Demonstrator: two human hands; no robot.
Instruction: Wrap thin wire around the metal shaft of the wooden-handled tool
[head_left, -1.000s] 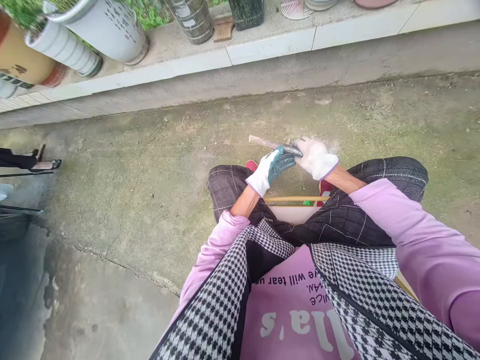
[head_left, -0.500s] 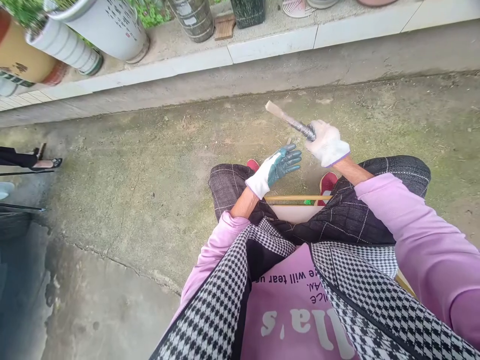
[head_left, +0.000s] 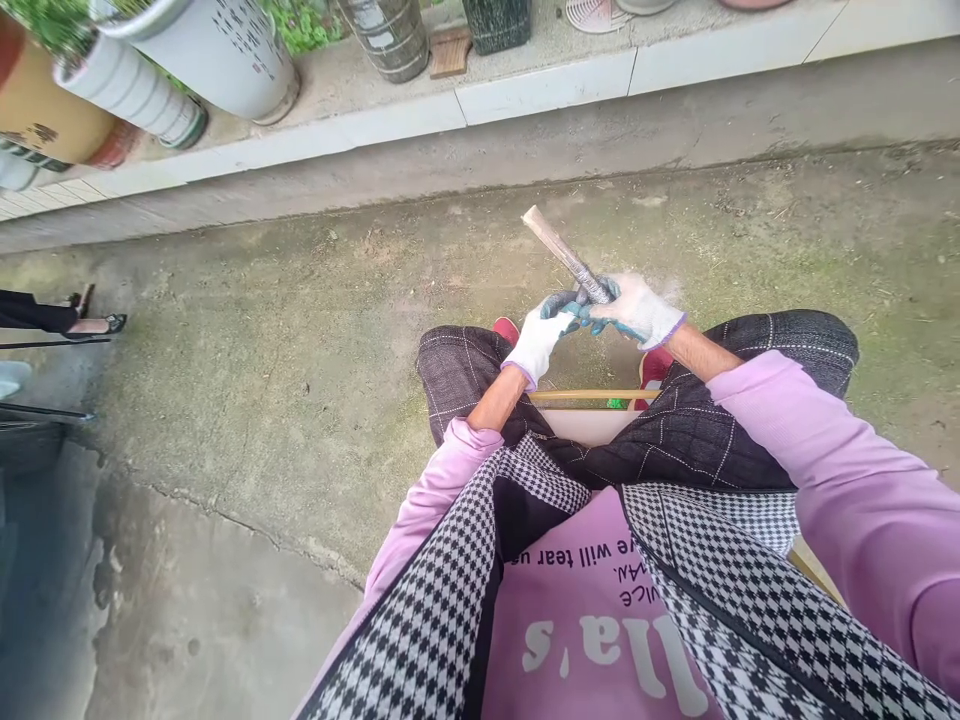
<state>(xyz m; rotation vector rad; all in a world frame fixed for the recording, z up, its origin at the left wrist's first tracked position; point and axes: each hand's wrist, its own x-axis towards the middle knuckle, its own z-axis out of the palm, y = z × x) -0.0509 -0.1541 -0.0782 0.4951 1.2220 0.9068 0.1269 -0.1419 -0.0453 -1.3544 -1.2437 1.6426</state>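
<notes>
Wrapped stick (head_left: 566,255): held up in front of the knees, over the concrete floor (head_left: 300,330), its wrapped end at the right hand (head_left: 639,308)
Long axis: slanting, from the wrapped end at lower right to the pale bare end at upper left, which points away from the body toward the tiled ledge (head_left: 547,85)
Right fingers: closed around the wrapped end, their bluish coating in sight
Left hand (head_left: 546,328): just beside, its fingers curled in close to the right fingers near the stick's lower end; cannot tell whether they grip anything
Since half a second ago: left fingers, then spread and apart from the stick, have curled and come up to the right hand; the right hand has dropped toward the body and turned to show its coated fingers; the stick slants more steeply
Since one second ago: the stick lay flatter then, its pale end lower and farther left
Below the hands: red shoes (head_left: 506,328) and checked trousers (head_left: 780,360), the knees spread wide
Ledge: white pot (head_left: 217,60) at the left, dark square pot (head_left: 496,25) farther right
</notes>
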